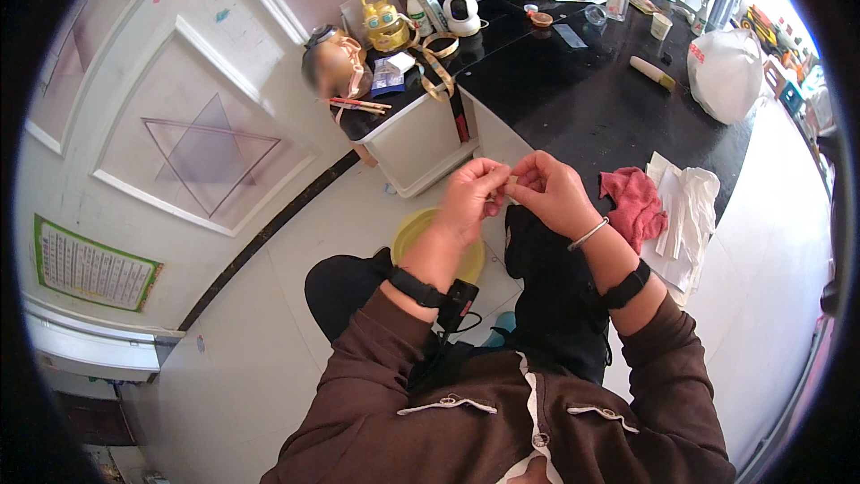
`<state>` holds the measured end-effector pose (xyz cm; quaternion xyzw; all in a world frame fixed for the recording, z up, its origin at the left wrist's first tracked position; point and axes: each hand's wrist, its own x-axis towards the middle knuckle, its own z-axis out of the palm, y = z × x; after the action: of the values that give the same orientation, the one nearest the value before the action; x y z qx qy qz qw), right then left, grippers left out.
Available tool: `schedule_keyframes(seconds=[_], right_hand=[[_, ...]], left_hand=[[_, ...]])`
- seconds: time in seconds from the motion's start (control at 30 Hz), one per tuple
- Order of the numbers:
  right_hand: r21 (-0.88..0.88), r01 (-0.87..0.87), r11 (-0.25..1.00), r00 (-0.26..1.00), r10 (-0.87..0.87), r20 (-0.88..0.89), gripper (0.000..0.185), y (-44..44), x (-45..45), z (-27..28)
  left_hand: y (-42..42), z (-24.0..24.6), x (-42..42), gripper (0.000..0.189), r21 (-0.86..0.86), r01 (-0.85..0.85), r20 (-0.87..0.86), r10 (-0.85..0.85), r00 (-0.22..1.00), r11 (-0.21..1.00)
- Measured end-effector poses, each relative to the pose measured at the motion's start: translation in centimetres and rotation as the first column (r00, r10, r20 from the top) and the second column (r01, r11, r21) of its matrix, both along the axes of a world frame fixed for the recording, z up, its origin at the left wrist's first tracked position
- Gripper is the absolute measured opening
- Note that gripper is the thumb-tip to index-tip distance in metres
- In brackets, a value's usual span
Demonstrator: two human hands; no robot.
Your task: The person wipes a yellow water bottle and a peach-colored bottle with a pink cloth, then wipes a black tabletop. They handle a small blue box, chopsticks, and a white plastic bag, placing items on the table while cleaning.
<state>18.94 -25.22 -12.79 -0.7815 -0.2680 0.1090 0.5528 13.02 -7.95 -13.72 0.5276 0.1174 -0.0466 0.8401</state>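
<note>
My left hand [474, 193] and my right hand [545, 189] meet fingertip to fingertip in front of me. A small pale piece [512, 180] shows between the fingers; what it is cannot be made out. Thumb and fingers are pinched together on both hands, and each forearm wears a black strap. A yellow plastic basin [478, 257] stands on the floor, partly hidden below my left forearm. To the right of my right hand, a red cloth [635, 205] lies at the edge of the black tabletop [578, 114].
White papers and a crumpled plastic bag [695, 198] lie beside the cloth. Farther back are a tied white plastic bag [725, 74], a brush with a pale handle [652, 72], a paper cup [660, 26] and a white camera [462, 13]. A white drawer front [426, 144] borders the floor area.
</note>
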Motion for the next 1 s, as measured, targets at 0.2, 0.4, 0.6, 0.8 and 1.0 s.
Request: schedule_keyframes(seconds=[0.2, 0.4, 0.6, 0.8, 1.0], right_hand=[[0.068, -0.038, 0.997, 0.999, 0.038, 0.006, 0.028, 2.1, -1.3, -1.2], [-0.135, -0.009, 0.991, 0.965, 0.044, 0.258, 0.021, 0.1, -0.8, -2.2], [-0.356, 0.098, 0.929, 0.959, 0.007, 0.283, 0.018, -2.7, -1.1, -4.4], [-0.349, 0.09, 0.933, 0.929, 0.048, 0.368, 0.017, -2.1, -1.6, -4.7], [-0.318, 0.091, 0.944, 0.936, 0.028, 0.35, 0.017, -1.9, -1.0, -4.1]], left_hand=[[4.1, -0.7, -2.5, 0.013, -0.049, -0.08, 0.071, 0.083, 0.994, 0.996], [12.6, -2.4, -3.5, 0.016, -0.098, -0.251, 0.024, 0.254, 0.967, 0.963], [23.8, -1.4, -1.6, 0.01, 0.284, -0.482, -0.058, 0.516, 0.855, 0.829], [29.5, -2.0, 4.1, 0.01, 0.751, -0.3, -0.029, 0.484, 0.874, 0.588], [32.7, -6.7, 10.8, 0.01, 0.974, -0.055, -0.043, 0.419, 0.907, 0.218]])
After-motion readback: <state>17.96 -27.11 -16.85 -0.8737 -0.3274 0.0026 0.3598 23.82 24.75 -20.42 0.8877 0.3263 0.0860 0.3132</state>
